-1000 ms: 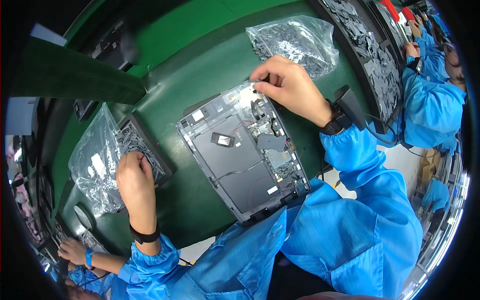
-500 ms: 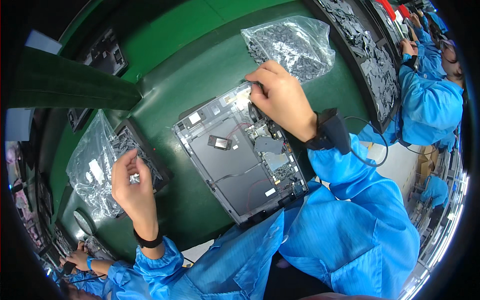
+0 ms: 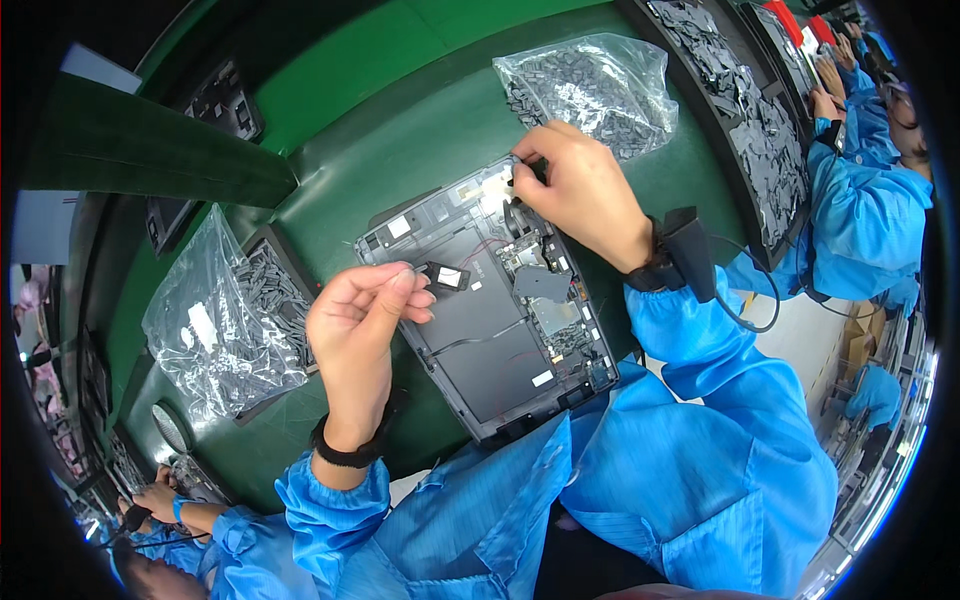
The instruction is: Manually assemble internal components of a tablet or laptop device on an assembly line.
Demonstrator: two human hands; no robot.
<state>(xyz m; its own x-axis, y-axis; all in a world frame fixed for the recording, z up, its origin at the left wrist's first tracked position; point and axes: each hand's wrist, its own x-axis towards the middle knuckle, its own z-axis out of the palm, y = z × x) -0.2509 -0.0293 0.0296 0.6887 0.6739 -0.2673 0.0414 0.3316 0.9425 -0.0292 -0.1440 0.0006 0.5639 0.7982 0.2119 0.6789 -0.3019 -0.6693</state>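
Observation:
An opened laptop chassis point(image 3: 470, 345) lies tilted on the green bench, with a bare circuit board point(image 3: 553, 312) along its right side. A small black speaker-like module point(image 3: 449, 278) with a white label and thin red wires rests on it. Over the chassis's left edge, my left hand point(image 3: 362, 318) has thumb and forefinger pinched together beside that module; whatever is between them is too small to name. My right hand point(image 3: 590, 195) is closed at the chassis's far right corner, thumb and forefinger together, their contents hidden.
Clear plastic bags of small black parts stand at the left point(image 3: 205, 335) and far side point(image 3: 600, 85). A long black tray point(image 3: 735, 110) of dark pieces runs along the right. A green post point(image 3: 150, 165) rises at far left. People in blue work nearby.
My left hand has moved right, from above the left bag and tray to over the chassis. My right hand stays at the far corner, and the view has shifted slightly.

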